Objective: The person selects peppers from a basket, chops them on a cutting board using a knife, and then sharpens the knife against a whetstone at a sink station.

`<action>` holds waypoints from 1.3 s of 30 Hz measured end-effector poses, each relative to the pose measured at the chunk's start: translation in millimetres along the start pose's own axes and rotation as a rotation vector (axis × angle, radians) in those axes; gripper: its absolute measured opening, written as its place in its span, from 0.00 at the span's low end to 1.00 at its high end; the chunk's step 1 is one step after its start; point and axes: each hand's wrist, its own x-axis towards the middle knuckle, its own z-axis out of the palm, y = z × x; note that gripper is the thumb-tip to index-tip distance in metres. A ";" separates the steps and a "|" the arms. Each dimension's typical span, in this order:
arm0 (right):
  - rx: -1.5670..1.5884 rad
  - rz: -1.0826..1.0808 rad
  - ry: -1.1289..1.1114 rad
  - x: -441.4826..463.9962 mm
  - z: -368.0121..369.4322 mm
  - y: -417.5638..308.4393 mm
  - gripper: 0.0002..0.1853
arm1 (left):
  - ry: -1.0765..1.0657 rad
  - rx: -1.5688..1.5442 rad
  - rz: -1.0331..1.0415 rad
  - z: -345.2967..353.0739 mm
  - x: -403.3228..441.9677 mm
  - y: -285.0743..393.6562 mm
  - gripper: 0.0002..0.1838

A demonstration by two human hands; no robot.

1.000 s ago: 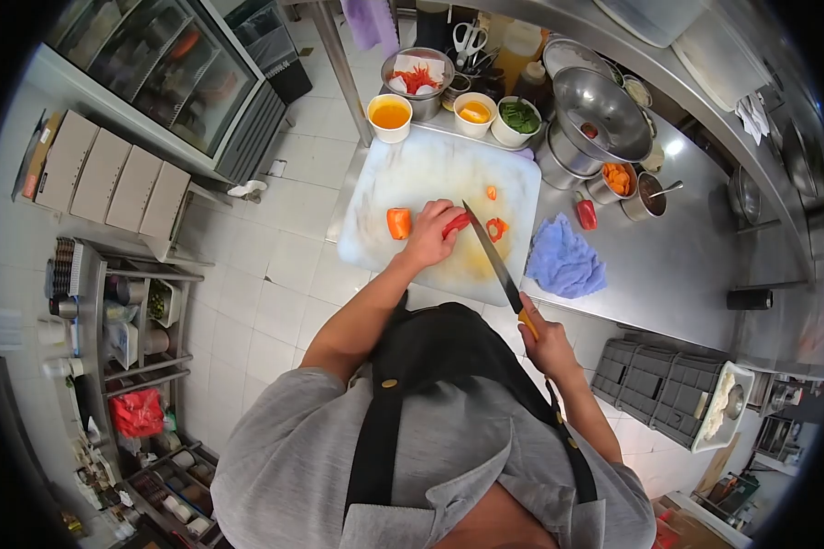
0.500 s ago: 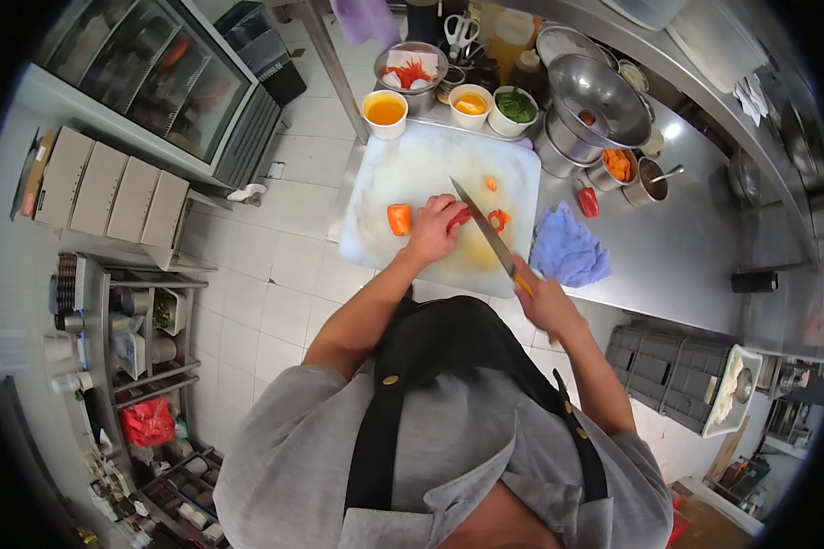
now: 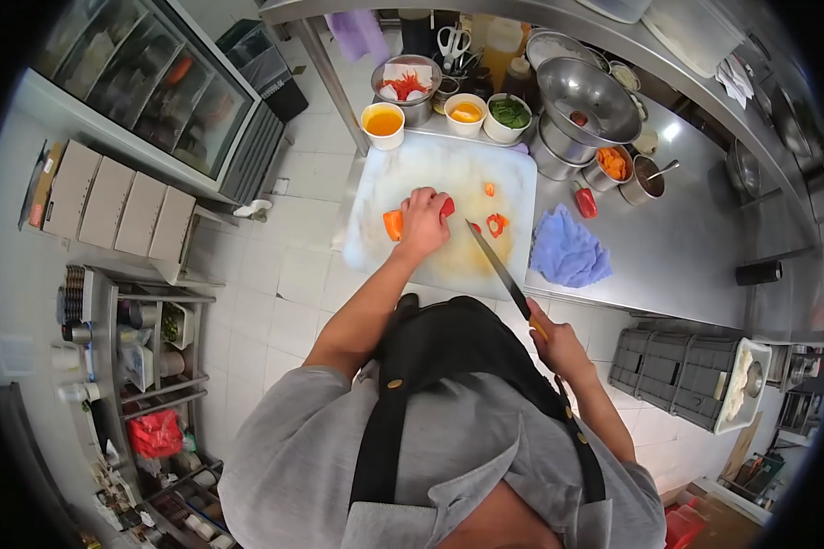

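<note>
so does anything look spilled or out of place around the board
Nothing looks badly wrong. Yellowish stains mark the cutting board, perhaps juice, and a red pepper lies loose on the steel counter, outside any container, near a bunched-up blue cloth.

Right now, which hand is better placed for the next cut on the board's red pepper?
Probably your right hand: it grips the knife, whose blade reaches over the board, near the red pepper. Your left hand is busy holding that pepper.
</note>
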 end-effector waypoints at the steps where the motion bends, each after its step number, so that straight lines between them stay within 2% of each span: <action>1: 0.037 -0.024 0.042 -5.4 -2.9 0.8 0.34 | 0.073 0.080 0.017 -11.3 2.7 12.2 0.22; 5: 0.136 -0.011 0.179 -23.3 -3.7 -4.8 0.33 | -0.004 -0.120 0.122 0.3 2.7 32.2 0.21; 7: 0.166 0.000 0.229 -24.0 -2.3 -7.0 0.33 | -0.060 -0.405 0.147 19.0 2.4 38.5 0.19; 8: 0.150 0.013 0.228 -24.5 -1.2 -8.7 0.33 | -0.063 -0.409 0.152 24.5 0.3 38.2 0.19; 10: 0.134 0.031 0.229 -25.6 2.4 -7.2 0.33 | -0.191 -0.434 0.056 35.3 -3.9 37.3 0.16; 13: 0.117 0.009 0.215 -27.8 13.4 -5.4 0.34 | -0.175 -0.489 -0.024 44.8 -15.2 33.0 0.13; 25: 0.012 0.044 0.162 -24.8 21.9 -1.4 0.35 | 0.016 -0.381 0.124 52.6 -21.5 42.0 0.07; 35: -0.141 0.081 0.076 4.7 25.7 -6.8 0.35 | -0.016 -0.335 0.134 52.5 -22.2 43.9 0.05; 37: -0.093 0.102 0.051 7.1 22.1 -7.1 0.35 | -0.121 -0.308 0.068 46.5 -16.8 45.1 0.05; 39: -0.034 0.058 0.070 -12.1 23.9 5.9 0.36 | -0.130 -0.308 -0.002 49.6 -12.9 44.6 0.05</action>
